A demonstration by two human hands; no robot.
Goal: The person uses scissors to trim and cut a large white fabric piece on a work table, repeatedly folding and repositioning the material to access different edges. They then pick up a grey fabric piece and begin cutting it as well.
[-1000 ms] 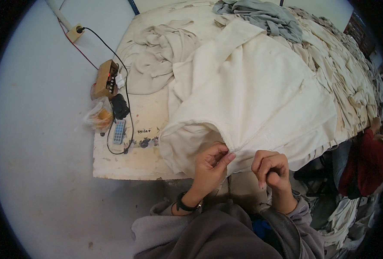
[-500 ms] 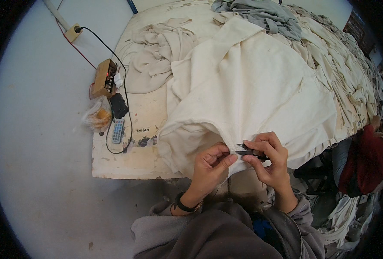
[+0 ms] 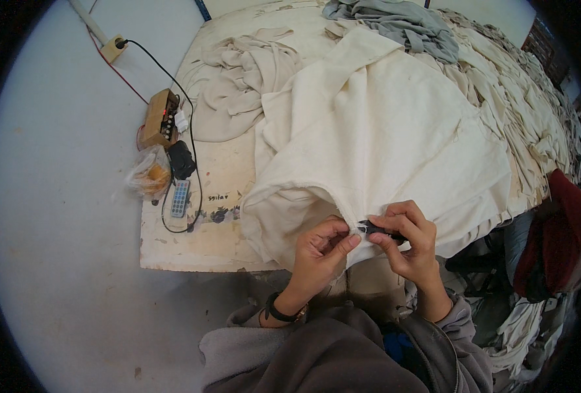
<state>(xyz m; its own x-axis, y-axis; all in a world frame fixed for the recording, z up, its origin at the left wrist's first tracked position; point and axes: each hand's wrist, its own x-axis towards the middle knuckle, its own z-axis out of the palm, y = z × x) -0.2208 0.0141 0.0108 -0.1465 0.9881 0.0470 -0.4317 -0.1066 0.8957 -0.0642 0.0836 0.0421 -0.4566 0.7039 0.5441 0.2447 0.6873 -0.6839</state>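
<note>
In the head view, the left hand [image 3: 323,247] pinches the edge of a cream garment [image 3: 415,144] between thumb and fingers; the exact spot of cloth is covered by the fingertips. The right hand [image 3: 409,239] grasps a small dark cutter [image 3: 383,230], most of it hidden behind the fingers. Its tip meets the cloth just beside the left thumb, too small to tell whether the blades are parted. The garment lies spread over the near part of the table [image 3: 185,252], its opening facing the person and its inside in shadow; its lower edge hangs over the table's front, partly behind the hands. At left, a clear bag [image 3: 150,173] blurs its orange contents, beside a remote [image 3: 180,199]. At far right, the dark rim cuts off a pile of cream cloth [image 3: 520,118] and a person in red [image 3: 556,229], whose hands cannot be made out.
</note>
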